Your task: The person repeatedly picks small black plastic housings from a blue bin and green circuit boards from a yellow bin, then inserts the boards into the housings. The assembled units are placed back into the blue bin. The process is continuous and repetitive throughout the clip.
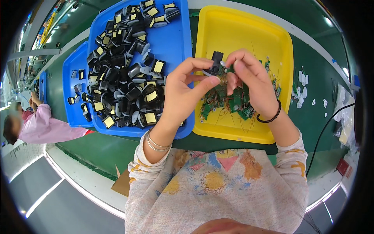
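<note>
My left hand [181,87] grips a small black plastic housing [217,57] between thumb and fingers, over the yellow tray. Close against the housing's right side, my right hand [255,84] is closed in a pinch. A small green circuit board [230,69] shows at its fingertips, mostly hidden by them. Below the hands, the yellow tray [243,25] holds a heap of green circuit boards [235,103] with thin dark wires. To the left, the blue tray [177,41] carries many black housings [113,74], several with pale yellow pads and grey rounded parts.
A smaller blue tray [70,111] with a few housings adjoins on the left. White oval pieces [302,80] lie on the green table [311,113] at right, near clear plastic bags [344,117] and a black cable [321,134]. Another person in pink [52,126] sits far left.
</note>
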Demonstrator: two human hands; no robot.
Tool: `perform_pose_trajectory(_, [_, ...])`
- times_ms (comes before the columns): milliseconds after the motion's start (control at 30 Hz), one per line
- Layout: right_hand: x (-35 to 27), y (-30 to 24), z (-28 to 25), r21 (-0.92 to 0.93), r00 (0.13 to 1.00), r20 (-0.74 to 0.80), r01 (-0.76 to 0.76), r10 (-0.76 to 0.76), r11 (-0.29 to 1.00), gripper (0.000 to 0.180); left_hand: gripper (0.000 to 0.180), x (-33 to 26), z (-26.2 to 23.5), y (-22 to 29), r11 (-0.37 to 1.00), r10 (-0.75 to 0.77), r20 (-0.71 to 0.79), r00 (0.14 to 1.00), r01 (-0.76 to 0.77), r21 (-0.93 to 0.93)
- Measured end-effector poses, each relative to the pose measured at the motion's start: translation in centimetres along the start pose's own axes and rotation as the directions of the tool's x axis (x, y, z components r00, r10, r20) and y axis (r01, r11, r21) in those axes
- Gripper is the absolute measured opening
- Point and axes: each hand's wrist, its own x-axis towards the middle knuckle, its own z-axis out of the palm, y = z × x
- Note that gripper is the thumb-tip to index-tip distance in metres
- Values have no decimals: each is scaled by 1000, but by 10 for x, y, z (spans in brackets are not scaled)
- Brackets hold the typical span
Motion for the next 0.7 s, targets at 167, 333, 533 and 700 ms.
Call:
perform_pose_trajectory(167, [-1, -3, 1, -118, 999, -31, 11, -15, 993, 15, 25, 0, 4, 0, 1000, 6, 10, 1000, -6, 28])
perform_pose_trajectory(333, [-2, 5, 2, -283, 973, -55, 200, -224, 938, 22, 24, -2, 6, 0, 997, -13, 23, 1000, 15, -79])
perform_pose_trajectory(533, [-3, 3, 5, -638, 917, -41, 281, -396, 717, 21, 23, -1, 7, 1, 992, -76, -3, 997, 76, -102])
perform_pose_trajectory(700, [-5, 4, -1, -670, 927, -24, 264, -375, 694, 13, 26, -2, 8, 5, 994, -44, -35, 998, 40, -105])
